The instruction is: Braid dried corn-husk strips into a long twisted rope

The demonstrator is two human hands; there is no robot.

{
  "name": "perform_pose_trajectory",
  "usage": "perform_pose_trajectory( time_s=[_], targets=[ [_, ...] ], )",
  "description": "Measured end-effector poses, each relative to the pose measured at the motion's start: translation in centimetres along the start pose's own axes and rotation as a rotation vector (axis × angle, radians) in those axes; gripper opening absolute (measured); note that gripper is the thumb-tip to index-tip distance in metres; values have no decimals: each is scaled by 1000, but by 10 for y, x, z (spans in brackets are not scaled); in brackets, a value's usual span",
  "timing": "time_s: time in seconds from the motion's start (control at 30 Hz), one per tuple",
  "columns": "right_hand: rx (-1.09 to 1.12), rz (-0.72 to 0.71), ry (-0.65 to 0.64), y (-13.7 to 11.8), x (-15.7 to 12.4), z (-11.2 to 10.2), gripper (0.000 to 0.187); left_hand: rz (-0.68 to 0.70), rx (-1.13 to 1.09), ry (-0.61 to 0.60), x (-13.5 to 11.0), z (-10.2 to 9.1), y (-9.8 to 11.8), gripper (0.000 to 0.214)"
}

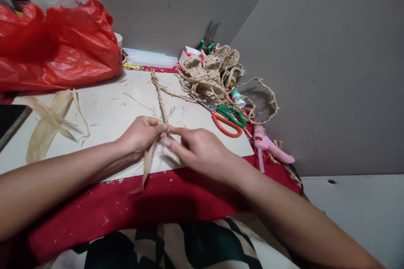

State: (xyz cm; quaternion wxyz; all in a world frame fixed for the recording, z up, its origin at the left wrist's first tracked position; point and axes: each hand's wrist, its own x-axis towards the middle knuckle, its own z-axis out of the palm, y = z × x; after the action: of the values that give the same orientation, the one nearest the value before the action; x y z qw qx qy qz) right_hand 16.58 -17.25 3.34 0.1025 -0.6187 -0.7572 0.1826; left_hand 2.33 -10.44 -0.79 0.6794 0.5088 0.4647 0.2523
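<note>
My left hand (pixel 142 134) and my right hand (pixel 197 149) meet at the middle of a white board (pixel 120 109), both pinched on the near end of a twisted straw rope (pixel 160 96). The rope runs away from me across the board toward the wall. Loose pale straw strands (pixel 148 162) hang down from my fingers over the red cloth (pixel 158 201). My right fingers hold the strands just right of my left thumb.
A heap of braided straw cord (pixel 211 75) lies at the back right, with orange and green scissors (pixel 227 121) and a pink glue gun (pixel 271 145) near it. A red plastic bag (pixel 59 50) sits back left. Dry husk strips (pixel 50 122) lie at left.
</note>
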Motion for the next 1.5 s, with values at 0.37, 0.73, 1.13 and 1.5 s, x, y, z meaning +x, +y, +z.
perform_pose_trajectory(
  time_s=[0.37, 0.73, 1.13, 1.5],
  targets=[
    [695, 18, -80, 35, 39, 11, 39, -13, -76, -144, -1, -8, 10, 21],
    [1350, 307, -499, 42, 43, 22, 41, 335, 238, -108, -1, -8, -2, 23],
    [1672, 380, -215, 22, 30, 40, 24, 436, 530, -133, -7, -11, 2, 23],
    [1513, 491, 25, 6, 29, 43, 22, 532, 1196, -38, -16, -13, 19, 27]
  ],
)
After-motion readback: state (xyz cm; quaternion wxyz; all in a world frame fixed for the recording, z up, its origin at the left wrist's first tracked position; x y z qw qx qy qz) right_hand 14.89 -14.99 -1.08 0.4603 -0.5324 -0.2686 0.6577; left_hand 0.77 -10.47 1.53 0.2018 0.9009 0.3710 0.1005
